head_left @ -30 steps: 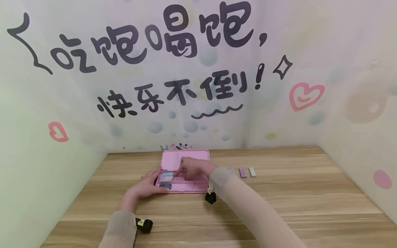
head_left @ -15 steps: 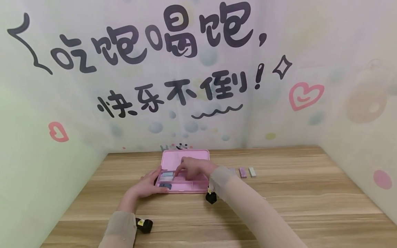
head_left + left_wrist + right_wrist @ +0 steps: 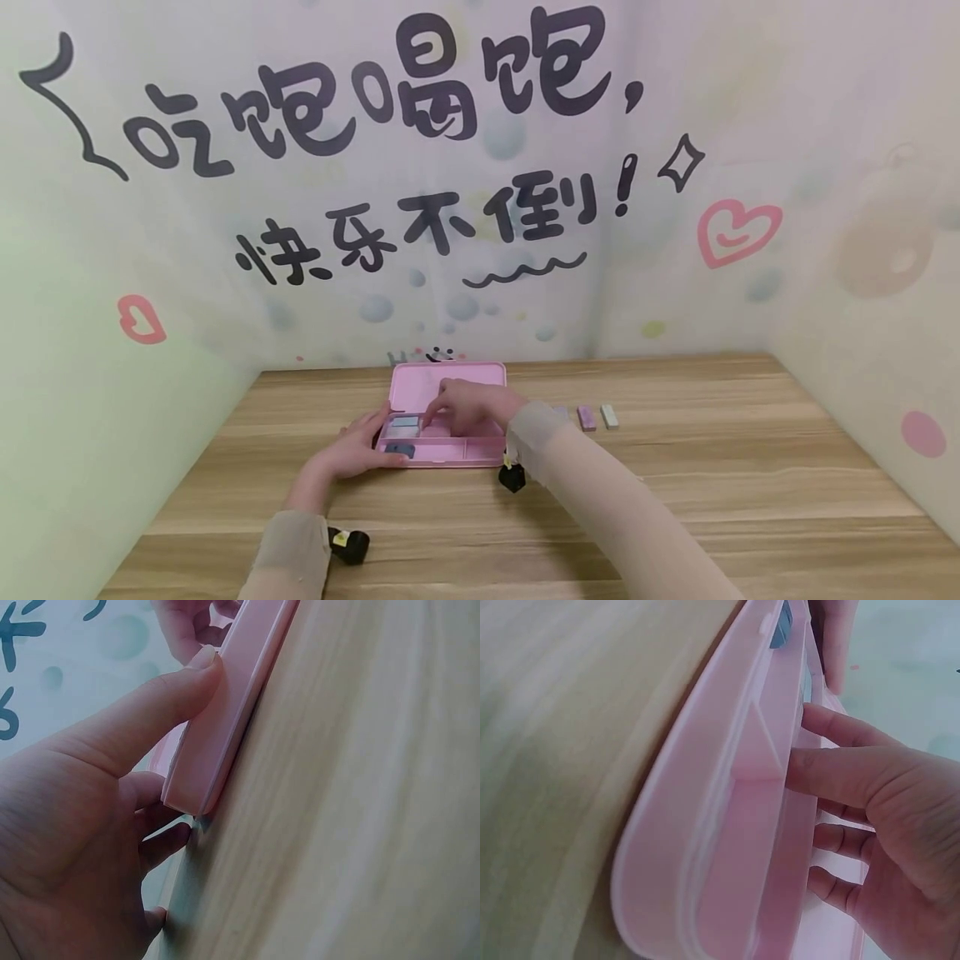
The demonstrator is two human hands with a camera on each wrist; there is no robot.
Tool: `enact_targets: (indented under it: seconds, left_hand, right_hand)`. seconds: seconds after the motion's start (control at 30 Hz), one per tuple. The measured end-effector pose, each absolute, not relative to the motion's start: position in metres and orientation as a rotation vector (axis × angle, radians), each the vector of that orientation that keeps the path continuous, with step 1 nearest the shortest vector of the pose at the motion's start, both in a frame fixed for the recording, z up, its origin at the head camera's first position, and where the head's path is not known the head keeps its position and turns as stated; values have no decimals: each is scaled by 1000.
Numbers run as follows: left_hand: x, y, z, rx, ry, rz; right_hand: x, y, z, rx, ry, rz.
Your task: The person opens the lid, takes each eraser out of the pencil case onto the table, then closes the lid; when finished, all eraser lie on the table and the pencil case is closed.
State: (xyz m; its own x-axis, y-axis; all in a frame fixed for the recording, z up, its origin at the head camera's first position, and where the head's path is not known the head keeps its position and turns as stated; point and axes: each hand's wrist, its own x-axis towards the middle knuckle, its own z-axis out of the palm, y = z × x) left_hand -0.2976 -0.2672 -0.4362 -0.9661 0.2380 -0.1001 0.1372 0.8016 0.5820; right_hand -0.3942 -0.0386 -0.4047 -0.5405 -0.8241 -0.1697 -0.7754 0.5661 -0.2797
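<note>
A pink pencil case [image 3: 438, 451] lies open on the table, its lid leaning up at the back. My left hand [image 3: 355, 451] holds its left end, thumb [image 3: 161, 701] on the front wall and fingers round the corner. Inside the rear compartment, a light blue block [image 3: 406, 422] and a pale block [image 3: 402, 432] sit at the left. My right hand [image 3: 467, 407] reaches into that compartment, its index fingertip at the blocks' right edge; the right wrist view shows its fingers loosely bent, the thumb by the divider wall. A dark grey-blue piece [image 3: 400, 451] lies in the front left compartment.
Right of the case stand a lavender block [image 3: 561, 413], partly hidden by the right wrist, a purple block [image 3: 587, 417] and a pale grey-green block [image 3: 610, 417]. A printed cloth wall [image 3: 637, 275] rises behind the wooden table [image 3: 435, 533].
The right index finger drew slightly back from the blocks' upper edge to their right side early on. The left hand and the case stayed put.
</note>
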Motion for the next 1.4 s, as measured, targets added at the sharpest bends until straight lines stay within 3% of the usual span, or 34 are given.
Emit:
enact_targets:
  seconds: [0.47, 0.93, 1.4]
  left_hand:
    - [-298, -263, -440, 299, 2824, 883]
    - [-295, -262, -436, 328, 2811, 889]
    - [-292, -264, -434, 337, 2826, 887]
  right_hand:
    - [-398, -17, -395, -1305, 2558, -252]
    - [-381, 42, -397, -1224, 2502, -823]
    - [-364, 99, -413, -1184, 2648, -1011]
